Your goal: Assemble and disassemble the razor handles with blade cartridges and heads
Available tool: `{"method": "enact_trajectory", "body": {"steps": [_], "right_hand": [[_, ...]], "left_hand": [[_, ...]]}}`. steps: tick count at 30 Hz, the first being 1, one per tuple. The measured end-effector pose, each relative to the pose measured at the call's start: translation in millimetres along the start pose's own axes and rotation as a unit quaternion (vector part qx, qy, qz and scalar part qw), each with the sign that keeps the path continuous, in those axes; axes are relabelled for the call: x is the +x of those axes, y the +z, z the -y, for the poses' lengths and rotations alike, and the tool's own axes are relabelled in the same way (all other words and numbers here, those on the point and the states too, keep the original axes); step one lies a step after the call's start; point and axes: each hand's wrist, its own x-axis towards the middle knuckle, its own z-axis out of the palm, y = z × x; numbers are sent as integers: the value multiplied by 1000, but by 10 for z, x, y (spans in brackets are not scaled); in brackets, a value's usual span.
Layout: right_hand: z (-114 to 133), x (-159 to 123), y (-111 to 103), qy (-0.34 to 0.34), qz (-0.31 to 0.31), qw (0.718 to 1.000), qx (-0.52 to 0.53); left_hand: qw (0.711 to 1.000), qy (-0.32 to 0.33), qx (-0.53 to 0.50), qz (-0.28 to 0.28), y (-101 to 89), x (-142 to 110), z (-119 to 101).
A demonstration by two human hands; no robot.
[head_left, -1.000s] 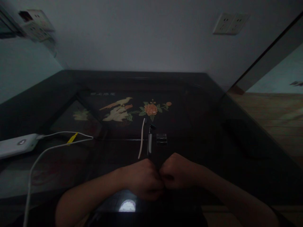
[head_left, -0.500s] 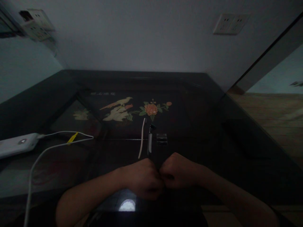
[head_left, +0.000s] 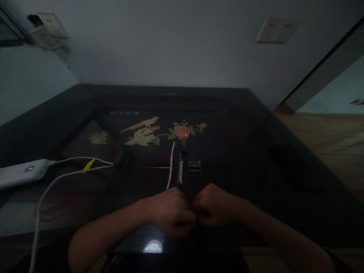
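Observation:
My left hand (head_left: 172,213) is curled into a fist on the near part of the dark table. Against it, knuckles touching, rests my right hand (head_left: 214,206), also closed in a fist; nothing shows in either. Just beyond my left hand lies a pale toothbrush (head_left: 171,168), its near end at the knuckles and its bristles pointing away. Beside it to the right is a razor (head_left: 180,172) with a grey and black handle, head at the far end. A small clear plastic case (head_left: 195,167) lies right of the razor.
The glossy black table (head_left: 239,125) carries a bird-and-flower picture (head_left: 182,131). At left sit a white power bank (head_left: 24,173) and its white cable (head_left: 45,193) with a yellow tag (head_left: 89,165). Wall sockets (head_left: 278,30) are behind, and wooden flooring (head_left: 327,140) lies at right.
My left fist has shifted slightly up and now covers the near tip of the toothbrush. The view has moved a little; my right fist stays in place.

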Motion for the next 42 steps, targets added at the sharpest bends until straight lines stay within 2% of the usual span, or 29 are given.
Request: {"method": "enact_trajectory", "body": {"steps": [2,3,5,7,8,10,15,23,29,37,39,42], "right_hand": [[4,-5,-7,8,1,1000,-1],[7,-7,-10,10,0,1000,-2],[14,-10,-15,7,-5,1000,0],[17,-10,-16,1,-7,1000,-1],[17,-8,-15,0,-6,1000,-3],[14,-5,-9,-3,-7,1000,-7],[7,-1,-1,-10,-17,1000,-16],[30,-31,-16,-19,-12,999,-47],[54,-41,-29,-32,-14,997,-68],[29,-47,-1,-38,-31,995,-86],[23,-46,11,-39,-35,995,-87],[26,-46,9,-34,-31,995,-84]], "left_hand": [[999,-34,9,-40,-60,1,22],[995,-76,11,-65,-96,2,44],[970,-210,12,-122,-172,4,114],[921,-357,30,-155,-244,4,205],[905,-396,53,-149,-275,3,252],[889,-427,117,-121,-316,-3,327],[872,-442,199,-74,-312,11,360],[842,-474,255,-45,-285,170,338],[837,-475,268,-40,-262,202,361],[838,-498,191,-110,-281,190,381],[845,-491,149,-152,-331,187,384],[849,-469,30,-242,-397,226,354]]}}
